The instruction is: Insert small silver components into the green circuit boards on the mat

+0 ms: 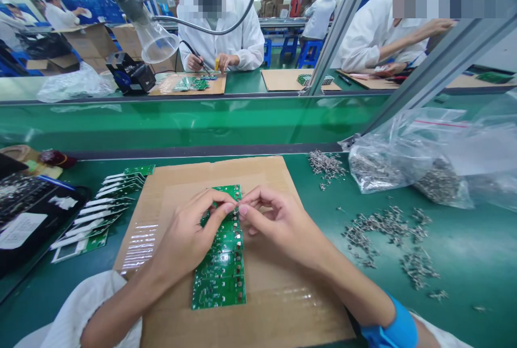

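Observation:
A long green circuit board (220,278) lies on a sheet of brown cardboard (278,310), with small parts along its right edge. Over its upper part, my left hand (197,224) has thumb and index finger pinched together near that edge. From the right, my right hand (274,216) meets it, its thumb and fingers also closed in a pinch. The fingertips of both hands almost touch. Whatever sits between them is too small and covered to make out. Part of the board is hidden under my left hand.
Small metal pin-like parts lie in loose piles (383,227) on the right, with another heap (325,165) behind. Clear bags (440,181) hold more. Overlapping boards (97,208) and a black tray (40,213) are at left. Co-workers sit beyond the green divider (194,124).

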Demonstrator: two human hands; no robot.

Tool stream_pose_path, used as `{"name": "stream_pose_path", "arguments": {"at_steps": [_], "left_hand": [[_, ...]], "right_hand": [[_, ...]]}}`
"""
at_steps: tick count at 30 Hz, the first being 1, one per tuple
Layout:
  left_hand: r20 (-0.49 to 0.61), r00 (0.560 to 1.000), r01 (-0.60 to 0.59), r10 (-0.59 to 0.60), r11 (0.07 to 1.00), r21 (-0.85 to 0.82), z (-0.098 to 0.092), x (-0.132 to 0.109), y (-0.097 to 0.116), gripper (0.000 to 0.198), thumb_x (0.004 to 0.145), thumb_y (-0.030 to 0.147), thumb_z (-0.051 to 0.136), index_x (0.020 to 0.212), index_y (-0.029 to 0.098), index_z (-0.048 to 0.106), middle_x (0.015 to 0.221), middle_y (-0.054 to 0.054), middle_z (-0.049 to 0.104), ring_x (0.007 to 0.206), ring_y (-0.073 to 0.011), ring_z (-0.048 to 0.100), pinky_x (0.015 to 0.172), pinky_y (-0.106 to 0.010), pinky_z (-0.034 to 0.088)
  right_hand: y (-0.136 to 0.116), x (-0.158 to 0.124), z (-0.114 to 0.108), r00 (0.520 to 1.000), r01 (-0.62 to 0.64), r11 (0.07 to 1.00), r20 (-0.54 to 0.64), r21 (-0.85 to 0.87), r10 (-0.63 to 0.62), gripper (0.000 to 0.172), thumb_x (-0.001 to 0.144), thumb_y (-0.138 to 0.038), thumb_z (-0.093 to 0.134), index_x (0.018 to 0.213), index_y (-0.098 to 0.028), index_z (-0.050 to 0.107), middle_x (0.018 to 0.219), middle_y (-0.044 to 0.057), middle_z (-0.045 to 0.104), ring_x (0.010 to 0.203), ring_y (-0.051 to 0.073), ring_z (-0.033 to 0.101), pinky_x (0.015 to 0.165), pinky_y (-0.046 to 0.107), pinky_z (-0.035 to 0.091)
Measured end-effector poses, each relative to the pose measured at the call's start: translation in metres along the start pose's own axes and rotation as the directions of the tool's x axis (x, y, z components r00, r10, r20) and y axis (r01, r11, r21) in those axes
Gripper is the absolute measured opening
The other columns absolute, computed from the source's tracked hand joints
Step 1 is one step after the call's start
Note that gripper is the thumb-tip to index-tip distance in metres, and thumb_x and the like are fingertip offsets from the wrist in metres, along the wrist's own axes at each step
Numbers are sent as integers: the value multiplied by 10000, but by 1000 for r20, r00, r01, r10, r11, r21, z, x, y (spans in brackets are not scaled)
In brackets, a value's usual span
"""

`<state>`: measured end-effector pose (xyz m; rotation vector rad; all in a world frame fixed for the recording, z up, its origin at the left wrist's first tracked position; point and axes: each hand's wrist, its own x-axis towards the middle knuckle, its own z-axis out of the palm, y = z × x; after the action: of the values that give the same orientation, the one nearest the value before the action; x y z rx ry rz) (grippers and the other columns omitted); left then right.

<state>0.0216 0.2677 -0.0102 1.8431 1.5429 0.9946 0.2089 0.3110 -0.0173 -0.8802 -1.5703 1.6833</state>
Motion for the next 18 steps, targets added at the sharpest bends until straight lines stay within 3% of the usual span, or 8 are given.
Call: {"name": "stream_pose_path", "arguments": {"at_steps": [4, 10, 14, 16, 18], "left_hand": [[24, 997, 74, -73, 994, -80, 1, 0, -1, 156, 1003, 387, 531, 961, 278, 634, 937, 61, 678, 857, -112, 635, 751, -248, 470], [-18, 1000, -23, 22, 999, -46, 6, -2, -5, 93, 1016, 305, 510, 972, 283, 589, 910, 81, 643, 812, -73, 625, 743, -206, 478], [-110, 993, -36, 37, 999, 10, 10, -3, -3, 57, 1003, 263, 521, 983, 280, 571, 890, 79, 641, 802, -73, 635, 717, -193, 491], [-130, 991, -27, 29, 999, 17, 12, -4, -3, 57, 1004, 260, 514, 978, 273, 563, 879, 74, 636, 787, -75, 634, 696, -195, 488], [-123, 992, -31, 28, 999, -18, 13, -3, -5, 67, 1013, 260, 494, 981, 268, 553, 893, 63, 628, 781, -77, 628, 690, -200, 490]], "right_hand": [[-2, 1, 0, 999, -17, 996, -36, 89, 20, 195, 912, -381, 665, 886, -192, 625, 778, -4, 615, 700, 130, 594, 618, 256, 541], [0, 0, 4, 990, -76, 974, 132, 211, 49, 190, 873, -340, 700, 823, -184, 603, 767, -16, 591, 672, 109, 576, 636, 245, 531], [1, -5, 6, 991, 122, 992, 67, -43, -119, 75, 926, -258, 632, 896, -189, 625, 788, -19, 613, 686, 101, 576, 632, 225, 486], [2, -5, 6, 973, 229, 952, 71, -203, -219, 52, 943, -223, 597, 927, -190, 633, 817, -11, 637, 700, 103, 586, 640, 228, 478], [2, -4, 5, 965, 259, 917, 43, -302, -258, 60, 952, -215, 574, 936, -191, 627, 831, -5, 653, 709, 110, 600, 653, 237, 481]]}}
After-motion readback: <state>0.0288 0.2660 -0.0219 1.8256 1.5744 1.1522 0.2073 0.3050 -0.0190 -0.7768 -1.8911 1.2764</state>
